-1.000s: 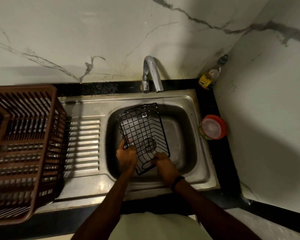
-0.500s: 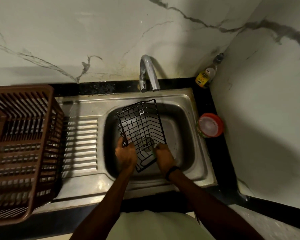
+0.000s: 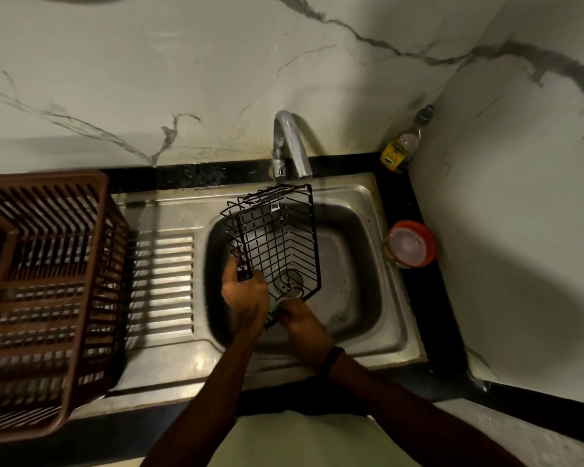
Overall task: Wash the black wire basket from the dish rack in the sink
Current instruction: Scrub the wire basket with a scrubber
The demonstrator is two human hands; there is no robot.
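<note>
Black wire basket (image 3: 277,244) is in the sink (image 3: 358,264), held over the basin and tilted, not lying flat. Its long axis runs away from the person, near end at the hands and far end up by the back rim just under the faucet (image 3: 289,143).

Left hand (image 3: 246,294) has the grip, with fingers curled round the wires at the near-left corner. So the whole basket extends forward and slightly right from that grip. Right hand (image 3: 304,328) is at the near bottom corner, touching the frame. Its fingers are hidden under the wire, so I cannot tell whether it pinches the basket, presses on it, or holds something to scrub with. Both hands are at the same short end and neither reaches the far end.

Key relation: the faucet spout sits right above the basket's far end. I judge that any rinse or turn pivots on the left grip, with the far end swinging under the spout. No water stream is clearly visible.

The drain (image 3: 289,281) shows through the mesh near the hands.

Around:
- Ribbed drainboard (image 3: 162,288) lies left of the basin.
- Brown dish rack (image 3: 48,298) stands further left, well apart from the basket.
- Red-lidded container (image 3: 412,244) stands on the black tabletop strip, right of the sink.
- Bottle (image 3: 402,146) stands in the back corner.

Likely obstruction is the faucet — the raised far end could knock it if lifted. The basin walls also limit any sideways swing.
</note>
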